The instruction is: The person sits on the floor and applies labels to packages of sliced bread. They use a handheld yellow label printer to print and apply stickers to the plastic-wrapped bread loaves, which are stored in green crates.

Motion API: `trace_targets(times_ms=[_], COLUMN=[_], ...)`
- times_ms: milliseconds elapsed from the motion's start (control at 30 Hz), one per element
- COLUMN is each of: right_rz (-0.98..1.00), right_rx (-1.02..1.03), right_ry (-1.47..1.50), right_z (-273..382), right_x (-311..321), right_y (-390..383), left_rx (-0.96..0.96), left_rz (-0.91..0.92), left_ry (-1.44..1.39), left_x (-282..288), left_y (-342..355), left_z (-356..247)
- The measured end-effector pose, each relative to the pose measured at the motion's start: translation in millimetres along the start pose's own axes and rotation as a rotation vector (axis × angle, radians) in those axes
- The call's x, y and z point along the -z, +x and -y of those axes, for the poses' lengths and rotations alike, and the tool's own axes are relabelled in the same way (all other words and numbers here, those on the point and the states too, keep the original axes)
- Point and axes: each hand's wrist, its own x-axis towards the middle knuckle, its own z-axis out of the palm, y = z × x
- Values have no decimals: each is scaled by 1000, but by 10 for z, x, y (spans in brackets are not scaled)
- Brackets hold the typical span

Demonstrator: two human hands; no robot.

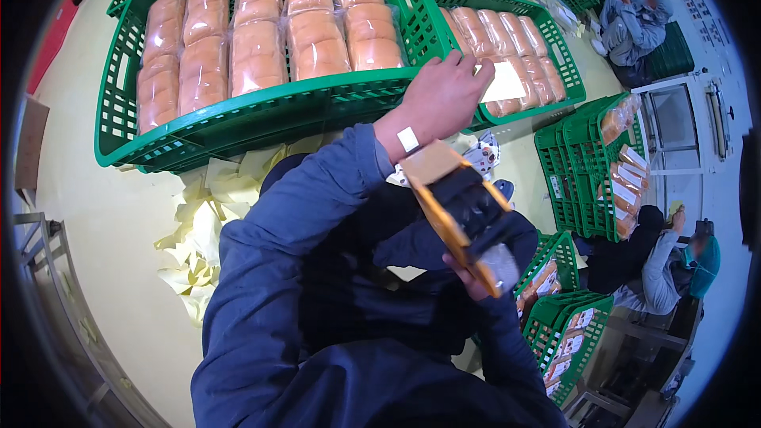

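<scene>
My left hand (440, 95) reaches over the corner of the large green crate (261, 119), its fingers bent. A blank-looking white label (505, 82) is at its fingertips, over the bread packs (515, 36) in the smaller crate beside it. Another small white label (407, 139) is stuck on my left wrist. Low by my lap, my right hand (469, 276) grips an orange and black handheld dispenser (444, 218). Motion blurs the dispenser's near end, and a brown flat piece shows at its top. Clear-wrapped loaves (258, 55) fill the large crate in rows.
Crumpled pale yellow paper (198, 230) lies on the floor at my left. Stacked green crates (579, 166) of bread stand at the right, with more crates (563, 333) near my right side. Two people (634, 28) sit at the right, one far and one nearer. A metal frame (59, 293) stands at the left.
</scene>
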Motion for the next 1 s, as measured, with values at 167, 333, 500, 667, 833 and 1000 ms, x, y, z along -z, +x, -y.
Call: trace_targets(times_ms=[167,333,500,667,833,1000], right_rz=[-105,91,-7,-98,-75,-98], right_rx=[-504,-410,-354,-345,-421,-617], right_ry=[554,430,290,447,369,504], right_z=[482,358,308,420,358,644], right_x=[377,390,236,387,204,432], right_y=[41,123,-93,23,0,58], left_rx=[-52,-56,-42,-98,-107,-117], left_rz=[20,91,56,52,37,64], left_ry=[70,130,145,170,139,180], left_x=[-48,-110,-72,-84,-160,-31], left_y=[-39,-14,-71,-82,-84,-100], left_z=[-85,-130,-47,-113,-124,-98])
